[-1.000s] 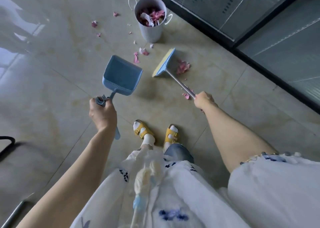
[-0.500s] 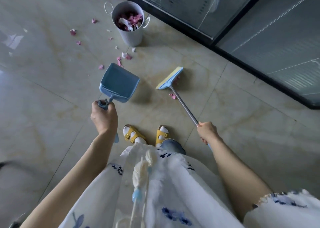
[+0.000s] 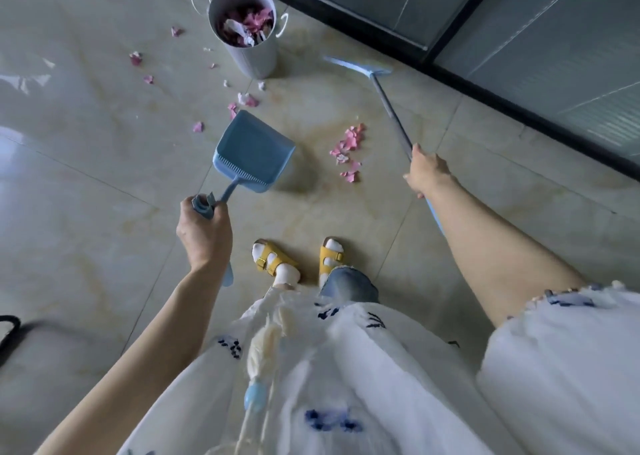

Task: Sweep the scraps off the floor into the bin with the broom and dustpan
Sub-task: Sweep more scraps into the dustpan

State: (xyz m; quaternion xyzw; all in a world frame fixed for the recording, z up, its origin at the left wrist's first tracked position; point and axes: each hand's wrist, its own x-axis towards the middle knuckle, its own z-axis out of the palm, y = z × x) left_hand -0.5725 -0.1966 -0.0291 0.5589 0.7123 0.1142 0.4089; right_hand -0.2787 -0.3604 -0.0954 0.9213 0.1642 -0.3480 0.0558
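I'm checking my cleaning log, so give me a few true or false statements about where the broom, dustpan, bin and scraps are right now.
1. The left hand holds the dustpan by its handle. True.
2. The bin is empty. False: pink and white scraps sit inside it.
3. The pink pile lies in the dustpan. False: it lies on the floor, between dustpan and broom.
4. The right hand grips the broom handle. True.
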